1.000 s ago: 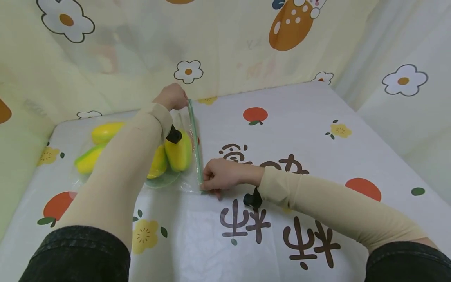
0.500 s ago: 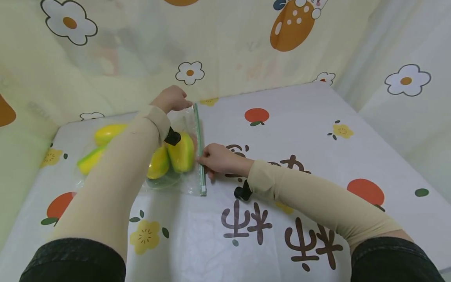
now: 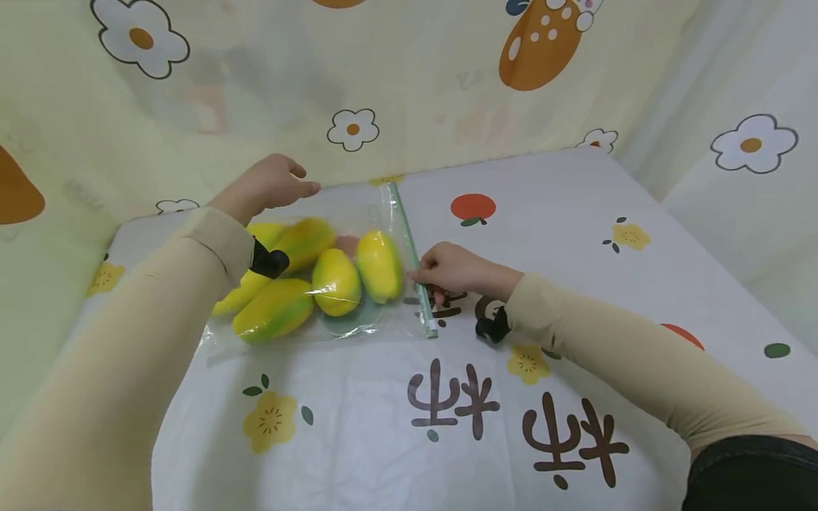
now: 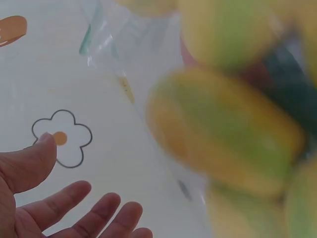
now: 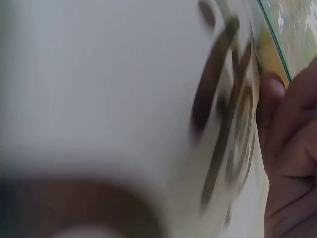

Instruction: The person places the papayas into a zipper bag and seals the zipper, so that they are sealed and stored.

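Note:
A clear zip bag (image 3: 409,213) with a green closure strip (image 3: 405,234) lies on its side. Inside are several yellow-green, mango-shaped fruits (image 3: 336,282), along with a pale round shape under them. My right hand (image 3: 463,270) pinches the strip at about its middle, thumb and fingers curled at the edge. In the right wrist view the fingers sit beside the green line. My left hand (image 3: 268,186) is off the bag's back edge, fingers spread and holding nothing; the left wrist view shows the palm and loose fingers beside the bagged fruit (image 4: 223,134).
A white printed cloth (image 3: 358,440) with dark characters, flowers and red fruit covers the table. A cream curtain (image 3: 434,85) with flower prints hangs right behind it, and another pale curtain (image 3: 748,213) stands on the right.
My right hand has moved up from the strip's near end to its middle, and the bag has shifted right with it. My left hand has let go of the strip's far end and drawn left.

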